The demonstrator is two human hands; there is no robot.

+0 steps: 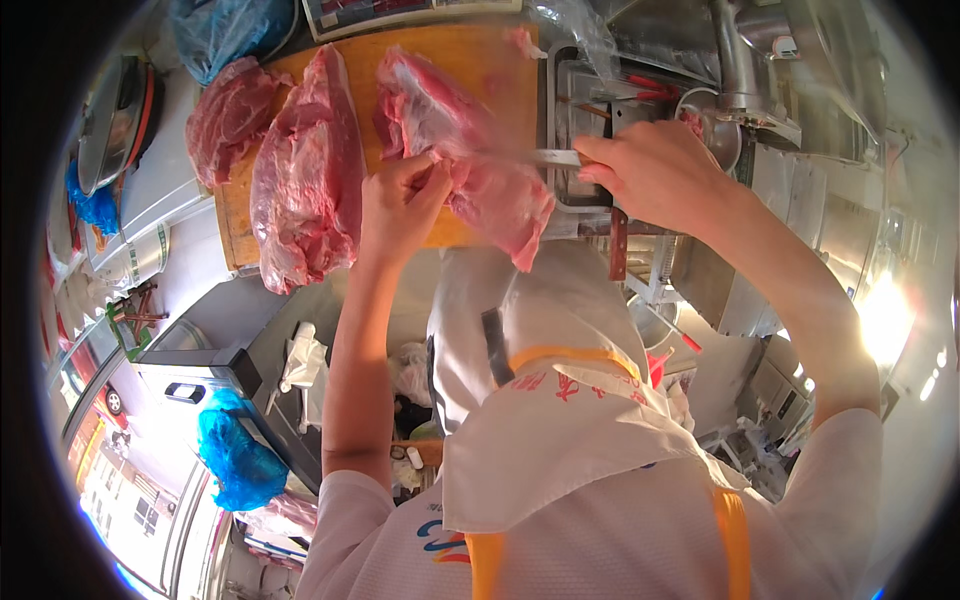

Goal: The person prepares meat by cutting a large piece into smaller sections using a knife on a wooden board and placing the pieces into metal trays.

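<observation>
A large piece of raw meat lies across the right half of the wooden cutting board, its lower end hanging over the near edge. My left hand is closed in a pinch at the left side of this meat. My right hand grips a knife, whose handle is hidden in my fist. The blade points left over the meat, and its far part is blurred. Left of my left hand lies a long slab of raw meat, with a smaller cut of raw meat beside it.
Right of the board is a metal tray with tools, and a red-brown handle sticks out below it. A metal bowl sits under a meat grinder. A blue plastic bag lies beyond the board at far left.
</observation>
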